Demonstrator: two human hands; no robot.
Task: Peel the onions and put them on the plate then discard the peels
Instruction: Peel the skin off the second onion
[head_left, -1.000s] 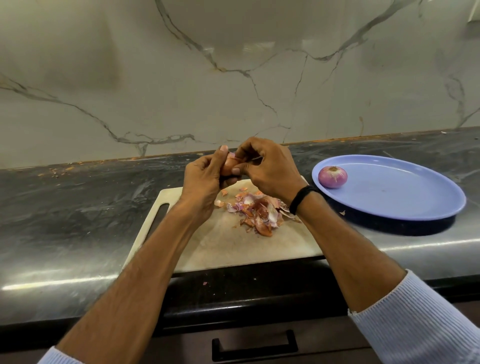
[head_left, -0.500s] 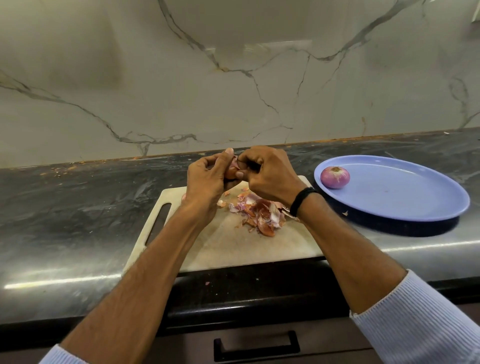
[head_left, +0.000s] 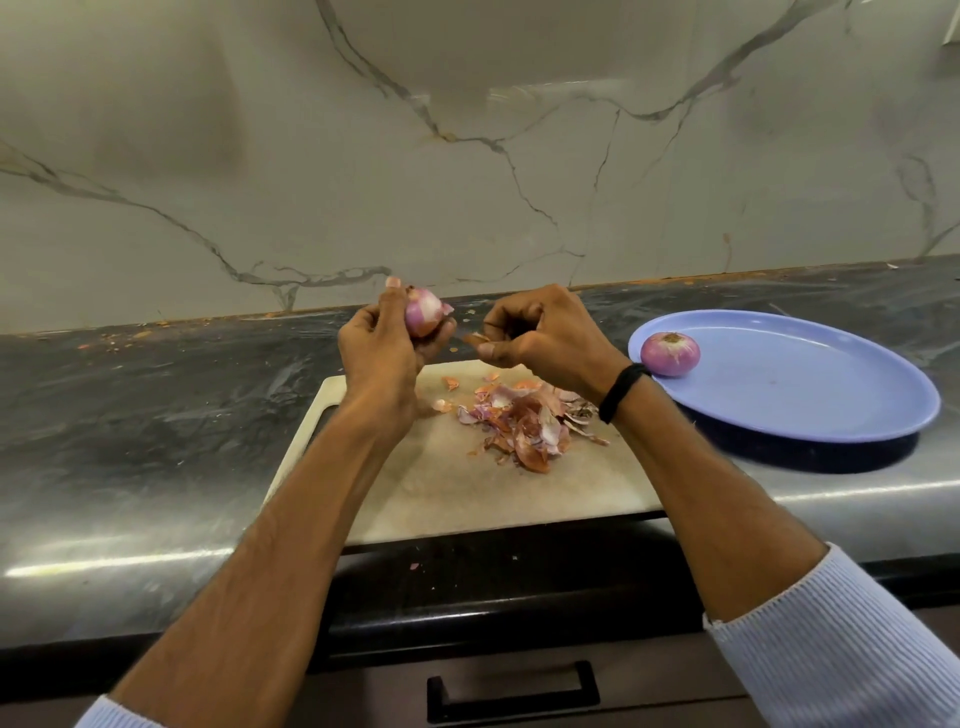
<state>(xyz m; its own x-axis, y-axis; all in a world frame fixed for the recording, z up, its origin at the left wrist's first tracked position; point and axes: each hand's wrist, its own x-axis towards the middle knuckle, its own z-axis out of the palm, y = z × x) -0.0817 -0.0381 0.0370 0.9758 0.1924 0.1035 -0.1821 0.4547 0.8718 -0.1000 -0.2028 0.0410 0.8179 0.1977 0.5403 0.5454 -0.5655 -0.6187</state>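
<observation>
1. Left hand (head_left: 379, 348) grips the half-peeled onion (head_left: 423, 312) above the cutting board's (head_left: 467, 499) far edge.
2. Right hand (head_left: 545, 338) pinches a peel scrap (head_left: 475, 339).
3. Risk: a hard tug could pop it onto the tabletop (head_left: 156, 415), well short of the plate (head_left: 831, 421).

Lit softly and rather dimly from overhead. Caught pale glare streaks along the front edge of the dark worktop (head_left: 156, 415), a broad sheen high on the marble wall (head_left: 519, 78), and a deep shadow beneath the plate (head_left: 805, 379). Bowed straight lines near the edges; looked sharp at centre.
</observation>
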